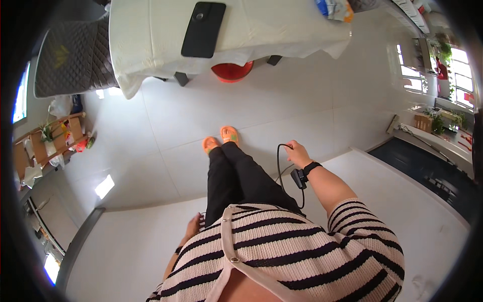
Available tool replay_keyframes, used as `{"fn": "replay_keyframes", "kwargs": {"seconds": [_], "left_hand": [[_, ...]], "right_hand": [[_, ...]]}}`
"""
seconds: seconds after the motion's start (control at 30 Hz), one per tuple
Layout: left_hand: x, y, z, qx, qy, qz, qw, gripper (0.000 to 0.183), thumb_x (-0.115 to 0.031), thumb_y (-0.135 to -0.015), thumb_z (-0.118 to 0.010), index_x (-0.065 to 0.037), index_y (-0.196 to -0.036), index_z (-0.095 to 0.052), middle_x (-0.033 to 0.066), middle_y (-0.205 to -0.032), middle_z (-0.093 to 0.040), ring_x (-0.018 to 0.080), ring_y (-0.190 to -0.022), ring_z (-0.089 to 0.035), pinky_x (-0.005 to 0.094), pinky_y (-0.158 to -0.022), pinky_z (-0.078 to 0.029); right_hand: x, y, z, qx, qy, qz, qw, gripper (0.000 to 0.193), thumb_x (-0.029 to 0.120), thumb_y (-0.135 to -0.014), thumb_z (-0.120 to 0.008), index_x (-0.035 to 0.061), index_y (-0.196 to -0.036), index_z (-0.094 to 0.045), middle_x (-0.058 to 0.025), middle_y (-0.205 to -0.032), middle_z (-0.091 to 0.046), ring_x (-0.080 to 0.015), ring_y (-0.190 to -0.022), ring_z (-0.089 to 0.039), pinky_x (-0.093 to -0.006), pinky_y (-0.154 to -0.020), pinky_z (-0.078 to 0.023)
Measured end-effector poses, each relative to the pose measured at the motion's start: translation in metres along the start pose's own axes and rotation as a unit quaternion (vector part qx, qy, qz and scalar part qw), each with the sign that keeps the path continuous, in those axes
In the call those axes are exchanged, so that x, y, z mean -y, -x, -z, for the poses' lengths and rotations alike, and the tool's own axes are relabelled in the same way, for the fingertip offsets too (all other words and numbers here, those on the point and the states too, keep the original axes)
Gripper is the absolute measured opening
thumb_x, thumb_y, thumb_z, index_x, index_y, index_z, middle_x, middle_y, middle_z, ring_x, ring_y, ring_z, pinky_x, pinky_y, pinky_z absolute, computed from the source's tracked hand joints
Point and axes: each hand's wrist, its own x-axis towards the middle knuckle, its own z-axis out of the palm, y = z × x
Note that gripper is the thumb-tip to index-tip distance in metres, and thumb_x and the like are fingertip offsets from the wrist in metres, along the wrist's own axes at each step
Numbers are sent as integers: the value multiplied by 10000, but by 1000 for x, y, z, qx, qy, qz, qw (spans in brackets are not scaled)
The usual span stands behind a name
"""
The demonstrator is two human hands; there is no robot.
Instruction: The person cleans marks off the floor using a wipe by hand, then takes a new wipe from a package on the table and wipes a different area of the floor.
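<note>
My right hand (298, 154) is out to the right of my legs, with its fingers closed around a thin black cable (278, 163). The cable hangs in a loop down past a black device (299, 178) strapped at my right wrist. Low at my left side, my left hand (193, 226) hangs close to my hip. Its fingertips are partly hidden by my clothing, so I cannot make out whether it holds anything.
Ahead stands a table with a cream cloth (271, 30), bearing a black smartphone (204, 29) and a blue-and-orange packet (336, 9). Beneath it is a red basin (232, 72). A grey quilted seat (75, 59) is at the left, above a low shelf (55, 142) with goods.
</note>
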Motion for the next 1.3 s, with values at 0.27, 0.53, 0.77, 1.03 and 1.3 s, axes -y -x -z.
{"fn": "replay_keyframes", "kwargs": {"seconds": [0.27, 0.53, 0.77, 1.03, 1.3], "left_hand": [[-238, 75, -103, -81, -40, -223, 971, 437, -373, -895, -523, -28, -1163, -499, 133, -1080, -588, 237, -958, -594, 360, -780, -493], [-299, 83, -125, -99, -75, -283, 951, 382, -331, -889, -542, -27, -1119, -527, 121, -1045, -601, 220, -928, -602, 344, -769, -492], [-342, 98, -199, -37, -107, -334, 936, 352, -309, -901, -527, -24, -1107, -545, 108, -1023, -611, 209, -905, -608, 321, -758, -491], [-385, 107, -278, -112, -75, -322, 937, 339, -288, -905, -517, -21, -1112, -549, 109, -1016, -615, 201, -895, -609, 318, -756, -492], [-404, 127, -379, -111, -39, -292, 949, 352, -266, -903, -527, -5, -1138, -530, 106, -1029, -610, 198, -919, -607, 315, -769, -483]], "right_hand": [[-29, -10, 79, -43, -32, 27, 998, 314, 174, -743, -663, 7, -989, -564, -123, -829, -640, -199, -675, -633, -329, -615, -493], [-10, 2, 137, 23, 130, 77, 988, 338, 35, -697, -620, 23, -1034, -599, -145, -995, -643, -256, -926, -613, -338, -800, -479], [-2, -29, 219, -105, 113, 82, 985, 261, 72, -812, -542, 31, -1065, -593, -141, -998, -640, -241, -918, -612, -342, -792, -476], [224, -118, 375, -264, 15, 338, 903, 281, 172, -836, -586, 30, -1076, -554, -141, -955, -635, -239, -875, -622, -334, -744, -484], [337, -188, 394, -215, 205, 494, 817, 392, 159, -757, -636, 56, -1118, -523, -115, -1160, -539, -300, -1076, -509, -372, -894, -430]]}}
